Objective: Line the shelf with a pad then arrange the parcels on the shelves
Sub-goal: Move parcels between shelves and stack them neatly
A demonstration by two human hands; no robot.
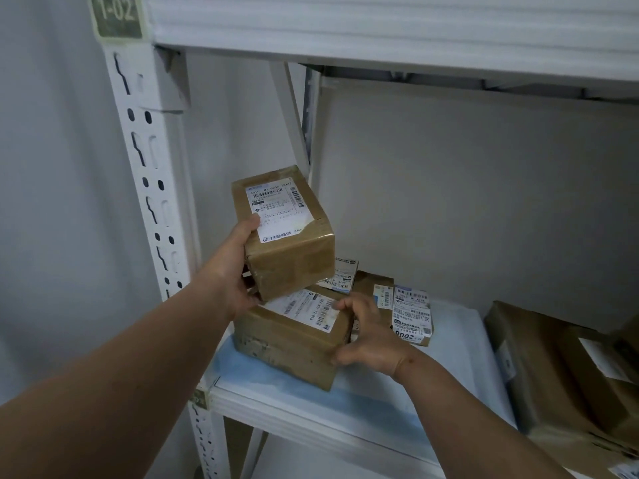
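My left hand (232, 271) grips a small brown cardboard parcel (294, 250) with a white shipping label, holding it tilted above the shelf. Below it a larger brown parcel (287, 344) lies on the pale blue-white pad (377, 392) that lines the shelf (311, 420). My right hand (371, 337) grips that lower parcel at its right corner, fingers curled over the top and thumb on the side. Behind them, small labelled parcels (411, 314) stand on the same pad.
A white slotted upright (145, 174) with a "1-02" tag (116, 15) stands at left. The shelf above (380, 32) carries a white foam pad. Brown paper-wrapped parcels (570, 382) fill the right end of the shelf. A grey wall lies behind.
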